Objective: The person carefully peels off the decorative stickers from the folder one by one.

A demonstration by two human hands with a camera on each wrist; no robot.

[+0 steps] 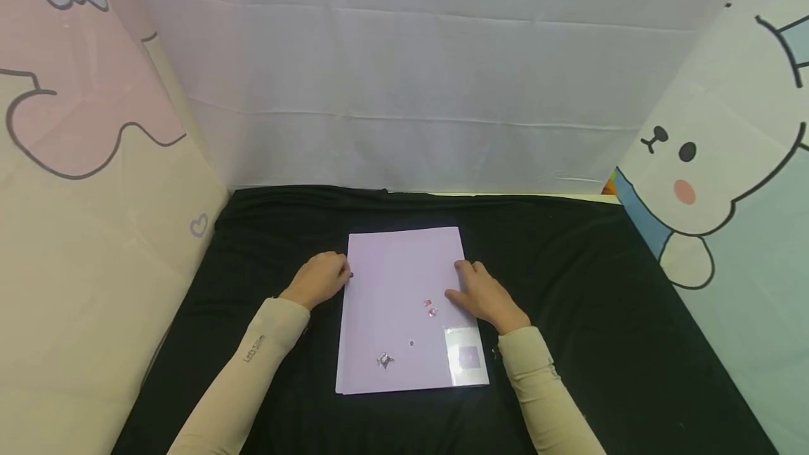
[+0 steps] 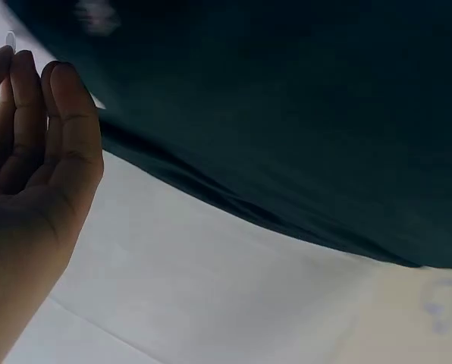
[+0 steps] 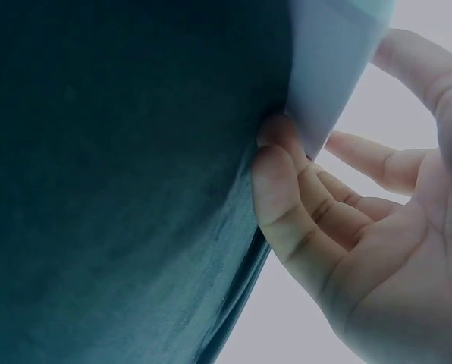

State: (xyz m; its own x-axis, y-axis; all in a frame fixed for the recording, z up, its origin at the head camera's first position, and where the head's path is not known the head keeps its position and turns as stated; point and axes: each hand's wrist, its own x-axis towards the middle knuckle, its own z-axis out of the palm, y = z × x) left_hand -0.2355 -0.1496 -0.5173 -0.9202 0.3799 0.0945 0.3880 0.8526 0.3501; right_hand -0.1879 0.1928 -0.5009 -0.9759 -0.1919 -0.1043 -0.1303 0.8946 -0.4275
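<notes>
A pale purple folder (image 1: pixel 398 279) lies on the black cloth, its long sides running away from me. Small shiny gem-like decorations are on its cover: a silvery star (image 1: pixel 384 360), a tiny round one (image 1: pixel 411 343) and pinkish ones (image 1: pixel 432 312). At the folder's left edge, my left hand (image 1: pixel 321 278) pinches a small round piece (image 2: pixel 10 39) between thumb and fingertips; its exact kind cannot be told. My right hand (image 1: pixel 487 293) rests at the right edge, thumb over the cover and the other fingers loosely bent along the side (image 3: pixel 347 61).
A clear pocket (image 1: pixel 451 357) with a pale square is at the cover's lower right corner. Black cloth (image 1: pixel 600 314) surrounds the folder. A white curtain (image 1: pixel 404 76) hangs behind, and cartoon-printed fabric (image 1: pixel 95 244) stands at both sides.
</notes>
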